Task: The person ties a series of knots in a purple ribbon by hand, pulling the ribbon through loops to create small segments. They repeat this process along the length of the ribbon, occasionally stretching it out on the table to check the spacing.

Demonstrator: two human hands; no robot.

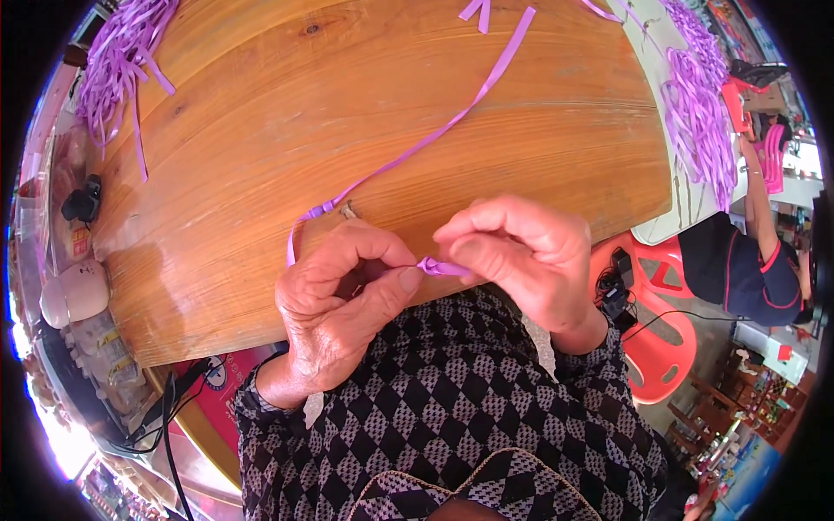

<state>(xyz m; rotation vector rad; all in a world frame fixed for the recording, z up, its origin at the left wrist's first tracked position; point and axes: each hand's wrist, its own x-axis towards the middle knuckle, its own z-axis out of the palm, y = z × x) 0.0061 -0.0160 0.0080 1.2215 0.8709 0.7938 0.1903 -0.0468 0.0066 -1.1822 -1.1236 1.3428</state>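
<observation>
A long purple ribbon (pixel 426 139) runs across the wooden table, with a small knot lying near my left hand. Both hands are raised at the table's near edge with a looped, knotted part of purple ribbon (pixel 443 267) between them. My left hand (pixel 347 300) pinches one side of that knot between thumb and forefinger. My right hand (pixel 526 260) has thumb and fingers closed on the ribbon's other side. Part of the ribbon is hidden behind the left hand.
Bunches of purple ribbons lie at the table's far left (pixel 130 61) and on a pale table (pixel 656 227) at right. A red plastic chair (pixel 656 347) stands at right, near another person (pixel 743 269) in dark clothes. Packages and cables crowd the left side.
</observation>
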